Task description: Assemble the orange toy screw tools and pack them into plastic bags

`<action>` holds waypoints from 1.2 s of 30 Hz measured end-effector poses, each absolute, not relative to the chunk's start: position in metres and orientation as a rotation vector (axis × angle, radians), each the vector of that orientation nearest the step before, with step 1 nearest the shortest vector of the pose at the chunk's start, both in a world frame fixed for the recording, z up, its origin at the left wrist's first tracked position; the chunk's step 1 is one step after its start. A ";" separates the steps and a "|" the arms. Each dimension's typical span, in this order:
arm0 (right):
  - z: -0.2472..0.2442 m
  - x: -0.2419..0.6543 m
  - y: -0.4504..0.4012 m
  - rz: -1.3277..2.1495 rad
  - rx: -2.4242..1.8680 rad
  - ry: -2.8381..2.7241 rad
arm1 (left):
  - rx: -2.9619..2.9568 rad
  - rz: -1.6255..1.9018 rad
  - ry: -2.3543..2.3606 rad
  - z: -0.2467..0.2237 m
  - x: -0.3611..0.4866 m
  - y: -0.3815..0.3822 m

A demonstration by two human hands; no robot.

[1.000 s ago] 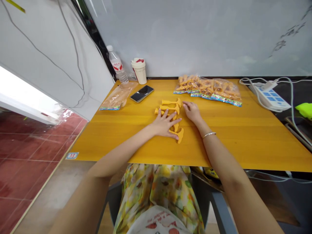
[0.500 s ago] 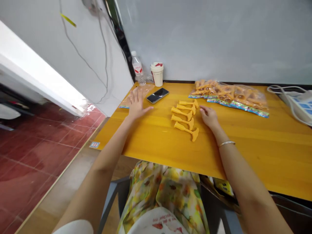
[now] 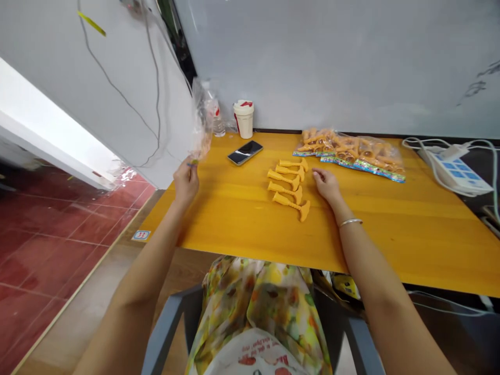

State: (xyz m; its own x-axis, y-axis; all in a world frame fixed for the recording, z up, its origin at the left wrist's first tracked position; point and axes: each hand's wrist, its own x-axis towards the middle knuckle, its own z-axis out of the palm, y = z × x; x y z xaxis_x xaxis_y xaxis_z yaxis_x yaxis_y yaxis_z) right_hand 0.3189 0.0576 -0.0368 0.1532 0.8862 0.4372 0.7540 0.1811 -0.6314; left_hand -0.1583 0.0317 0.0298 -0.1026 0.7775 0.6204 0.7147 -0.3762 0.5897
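Our left hand (image 3: 186, 182) is up at 11 o'clock, pinching the edge of a clear plastic bag (image 3: 202, 122) and holding it in the air. Our right hand (image 3: 327, 186) rests on the yellow wood table (image 3: 242, 224), with its fingers a little curled, holding nothing. Just beside it, at 12 o'clock, lie five orange plastic toy horns (image 3: 287, 186) in a row. Full bags of orange toys (image 3: 349, 159) lie at 1 o'clock. A black phone (image 3: 245, 152) lies near the far edge, and a white power strip (image 3: 457, 174) sits at 2 o'clock.
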 end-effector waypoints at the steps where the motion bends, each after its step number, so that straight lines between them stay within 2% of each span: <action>1: -0.037 0.319 0.058 0.203 -1.595 -1.622 | 2.210 1.486 1.648 0.032 -0.156 0.020; 6: -0.038 0.320 0.058 0.221 -1.596 -1.618 | 2.748 0.901 1.286 0.027 -0.159 -0.030; 11: -0.036 0.320 0.056 0.244 -1.584 -1.613 | 2.731 0.650 1.401 0.006 -0.186 -0.050; 16: -0.034 0.318 0.055 0.238 -1.563 -1.602 | 2.693 0.867 1.500 0.009 -0.196 -0.065; 19: -0.032 0.318 0.054 0.252 -1.574 -1.588 | 2.646 1.084 1.488 0.024 -0.172 -0.072; 22: -0.030 0.318 0.052 0.270 -1.601 -1.554 | 2.629 1.111 1.394 0.039 -0.132 -0.067; 25: -0.028 0.316 0.050 0.280 -1.586 -1.472 | 2.605 0.712 1.406 0.043 -0.092 -0.052; 29: -0.025 0.313 0.045 0.322 -1.554 -1.325 | 2.464 0.132 1.484 0.026 -0.068 -0.037; 36: -0.018 0.315 0.012 0.466 -1.522 -1.157 | 2.456 0.076 1.421 0.017 -0.101 -0.056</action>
State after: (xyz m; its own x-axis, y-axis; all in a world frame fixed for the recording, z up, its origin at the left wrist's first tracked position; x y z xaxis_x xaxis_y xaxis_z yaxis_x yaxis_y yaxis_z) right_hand 0.3155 0.0117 -0.0177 0.4431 0.8489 0.2881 0.4121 0.0925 -0.9064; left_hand -0.1012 -0.0565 0.0173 0.5086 0.8547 -0.1039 0.8387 -0.4645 0.2843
